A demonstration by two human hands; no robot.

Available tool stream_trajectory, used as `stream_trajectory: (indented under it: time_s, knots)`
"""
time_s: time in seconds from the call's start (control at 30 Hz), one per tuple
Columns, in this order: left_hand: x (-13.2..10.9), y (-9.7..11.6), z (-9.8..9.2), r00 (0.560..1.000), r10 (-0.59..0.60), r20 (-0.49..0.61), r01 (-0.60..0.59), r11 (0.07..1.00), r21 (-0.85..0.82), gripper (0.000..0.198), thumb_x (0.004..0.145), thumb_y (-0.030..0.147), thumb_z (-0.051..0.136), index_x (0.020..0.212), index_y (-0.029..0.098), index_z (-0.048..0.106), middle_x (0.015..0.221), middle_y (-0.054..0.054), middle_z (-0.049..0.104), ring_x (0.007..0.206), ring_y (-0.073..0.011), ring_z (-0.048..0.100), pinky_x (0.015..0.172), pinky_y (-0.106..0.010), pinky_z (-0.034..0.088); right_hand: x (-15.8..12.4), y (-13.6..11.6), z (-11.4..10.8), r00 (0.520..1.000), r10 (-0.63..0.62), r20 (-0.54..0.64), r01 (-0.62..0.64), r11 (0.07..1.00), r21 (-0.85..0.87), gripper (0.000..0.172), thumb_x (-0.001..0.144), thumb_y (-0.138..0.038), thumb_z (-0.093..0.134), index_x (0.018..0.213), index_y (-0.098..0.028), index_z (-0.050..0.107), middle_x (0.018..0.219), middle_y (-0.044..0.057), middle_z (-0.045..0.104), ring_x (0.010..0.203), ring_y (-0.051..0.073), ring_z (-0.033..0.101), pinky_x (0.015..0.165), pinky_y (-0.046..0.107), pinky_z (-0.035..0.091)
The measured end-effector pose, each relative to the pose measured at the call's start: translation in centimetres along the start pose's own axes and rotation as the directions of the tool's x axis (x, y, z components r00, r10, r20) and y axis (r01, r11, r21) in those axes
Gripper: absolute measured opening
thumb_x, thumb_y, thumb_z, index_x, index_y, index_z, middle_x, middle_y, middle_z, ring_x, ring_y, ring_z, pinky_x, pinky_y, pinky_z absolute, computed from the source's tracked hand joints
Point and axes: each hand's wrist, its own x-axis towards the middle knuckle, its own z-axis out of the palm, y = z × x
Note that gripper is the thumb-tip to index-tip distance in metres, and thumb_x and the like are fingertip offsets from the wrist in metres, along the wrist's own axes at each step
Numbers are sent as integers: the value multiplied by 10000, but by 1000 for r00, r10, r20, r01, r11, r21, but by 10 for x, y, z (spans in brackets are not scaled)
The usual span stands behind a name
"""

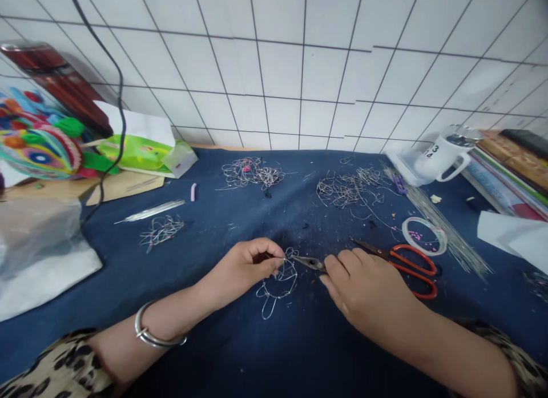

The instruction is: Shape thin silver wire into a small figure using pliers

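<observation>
Between thumb and fingers, my left hand (252, 262) pinches a bent wire figure (280, 295) made of thin silvery loops, held just above the dark blue cloth. My right hand (363, 284) is wrapped round a pair of pliers (311, 263), its handles mostly hidden in the palm. The narrow jaws point left and meet the wire near its top loops; whether they clamp it is too small to tell. Right behind my right hand lie scissors (413, 261) with red-orange handles, partly covered by the hand.
Tangled wire pieces (349, 187) and a wire heap (252, 172) lie toward the wall. Long straight wires (449, 232) run beside a clear ring-shaped dish (405, 229) with pink beads. A white mug (449, 155) stands back right; a plastic bag (47, 255) lies left.
</observation>
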Motion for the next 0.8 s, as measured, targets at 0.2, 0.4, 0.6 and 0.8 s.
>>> stream_trajectory:
  time_s: [0.2,0.4,0.6,0.8]
  knots:
    - [-1,0,2,1000,15,-1,-15,999,37,128,820,264,532,847,156,596,690,-1,566,640,-118,522,624,-251,435,1,-1,-3,999,19,29,-21,997,73,211,888,-288,374,783,-193,530,687,45,531,633,178,480,559,312,292]
    - [-2,3,3,998,52,-17,-51,995,87,115,819,244,522,815,153,592,662,6,557,621,-111,511,601,-238,419,2,1,-3,999,29,25,-31,994,104,220,884,-291,379,773,-185,536,679,44,539,620,164,488,550,293,306]
    - [-2,3,3,996,90,-12,-89,991,96,128,819,235,528,863,155,619,750,-13,564,637,-111,514,611,-245,430,2,2,-3,999,30,23,-33,993,115,225,885,-296,372,767,-194,534,676,38,530,617,169,490,545,295,304]
    - [-4,2,1,989,143,25,-144,986,78,172,825,228,518,939,175,634,884,-43,574,694,-126,519,616,-247,433,2,3,-2,1000,30,-1,-30,990,135,233,889,-301,373,819,-185,562,693,39,542,639,161,511,568,286,323]
